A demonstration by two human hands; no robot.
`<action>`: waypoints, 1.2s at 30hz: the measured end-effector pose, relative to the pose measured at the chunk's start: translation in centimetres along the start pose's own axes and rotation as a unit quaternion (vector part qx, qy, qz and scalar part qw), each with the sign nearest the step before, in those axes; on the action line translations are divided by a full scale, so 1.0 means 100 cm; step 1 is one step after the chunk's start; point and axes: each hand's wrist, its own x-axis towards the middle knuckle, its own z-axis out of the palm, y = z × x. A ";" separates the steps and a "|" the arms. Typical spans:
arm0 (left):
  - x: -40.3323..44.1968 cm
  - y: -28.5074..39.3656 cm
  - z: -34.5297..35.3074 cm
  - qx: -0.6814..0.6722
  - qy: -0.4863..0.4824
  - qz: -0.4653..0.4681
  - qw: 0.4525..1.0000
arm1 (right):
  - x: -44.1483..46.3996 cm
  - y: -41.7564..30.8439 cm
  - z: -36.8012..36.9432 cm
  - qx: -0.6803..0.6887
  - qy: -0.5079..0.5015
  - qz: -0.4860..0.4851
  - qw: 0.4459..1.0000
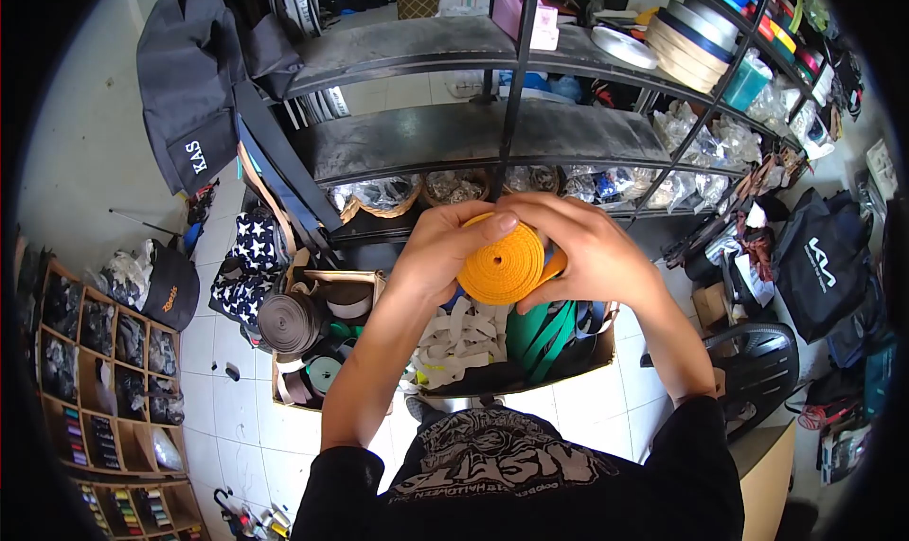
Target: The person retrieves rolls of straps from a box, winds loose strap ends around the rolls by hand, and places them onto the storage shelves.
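Now pinching a yellow strap roll between left grip and right grip, curled around its opposite sides, above a box of green straps.

We see a black shelf rack bearing a pink box, a dark bag lettered KAS at its left end, a compartmented wooden rack, and a black chair.

Past the yellow roll, a post interrupts the free middle shelf.
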 end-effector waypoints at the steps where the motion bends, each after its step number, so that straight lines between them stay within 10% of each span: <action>1: 0.000 -0.002 0.002 -0.006 -0.003 -0.001 1.000 | 0.000 -0.001 0.000 0.004 -0.007 0.004 1.000; 18: 0.000 -0.010 -0.005 -0.031 -0.039 -0.012 0.999 | 0.006 0.000 -0.003 0.007 -0.071 0.020 0.997; 26: -0.009 -0.006 -0.017 -0.045 -0.018 -0.002 0.999 | 0.009 0.018 -0.008 0.153 -0.017 0.025 0.988; 30: -0.013 0.004 -0.022 -0.029 -0.050 -0.022 0.998 | 0.011 0.020 0.021 0.452 0.060 0.083 0.886; 36: -0.021 0.012 -0.029 -0.005 -0.052 -0.002 0.999 | 0.003 0.019 0.046 0.464 0.090 0.108 0.875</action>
